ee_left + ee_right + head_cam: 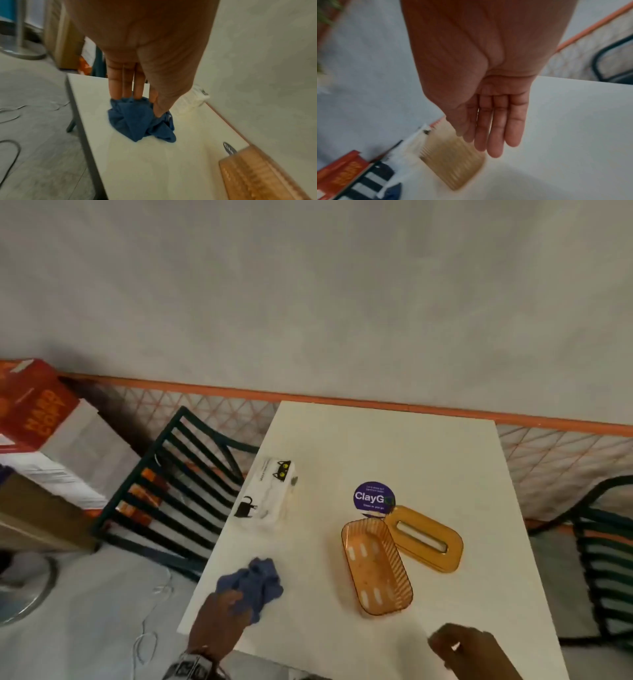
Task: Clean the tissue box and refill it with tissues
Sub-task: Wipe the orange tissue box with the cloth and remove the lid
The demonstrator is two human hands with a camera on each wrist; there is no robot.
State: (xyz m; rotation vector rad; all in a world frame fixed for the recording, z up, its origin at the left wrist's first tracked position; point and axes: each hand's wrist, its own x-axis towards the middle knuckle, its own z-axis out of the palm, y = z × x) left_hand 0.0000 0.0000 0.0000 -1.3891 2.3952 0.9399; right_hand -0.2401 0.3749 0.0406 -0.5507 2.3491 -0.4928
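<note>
The orange see-through tissue box base (376, 566) (257, 173) (453, 159) lies open and empty on the white table (428, 460). Its slotted lid (424, 537) lies flat, touching the base's far right corner. A white tissue pack with black cat prints (270, 491) (195, 100) sits near the table's left edge. My left hand (226, 607) (145, 102) pinches a crumpled blue cloth (253, 580) (142, 121) against the table at the front left. My right hand (455, 645) (488, 135) hovers over the front edge, right of the base, fingers straight and holding nothing.
A purple round ClayGo sticker (374, 497) is on the table behind the box. A dark green slatted chair (178, 484) stands at the left, another chair (603, 559) at the right. A red cardboard box (30, 405) is stacked far left. A grey wall backs the table.
</note>
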